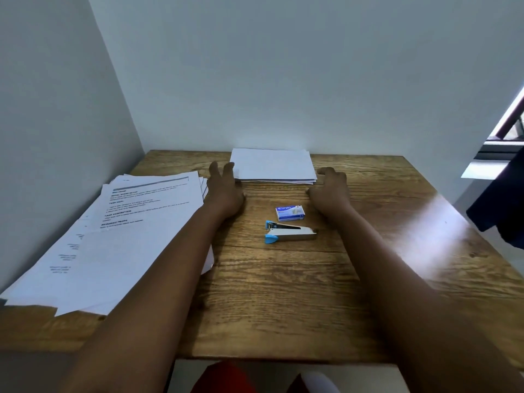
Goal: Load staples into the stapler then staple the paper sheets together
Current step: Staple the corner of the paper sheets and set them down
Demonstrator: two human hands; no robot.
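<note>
**Both hands at the paper stack, stapler and staple box untouched**

The left hand [225, 188] lies with its fingers straight, the tips touching the left edge of the stack of blank paper sheets [273, 165]. The right hand [330, 190] sits just off the stack's right near corner, fingers loosely bent, knuckles up; whether the tips touch the paper or only the wood beside it cannot be told. Neither hand grips anything.

Between the two wrists, a little nearer the person than the fingertips, sits the small blue-and-white staple box [290, 213], closed as far as the view shows. Just behind it, toward the person, the stapler [290, 232] lies on the wooden table [283, 293], metal body with light-blue end pieces, its blue end toward the left arm. It touches neither hand nor the box.

Outside the left forearm, a loose spread of printed sheets [113, 236] covers the table's left side, partly under that arm.

By my judgement the task is at its very start: nothing shows staples loaded, the box looks unopened, and the sheets are unstapled. Left to do: open the stapler, take a strip from the box, load it, close it, then staple the stack.
</note>
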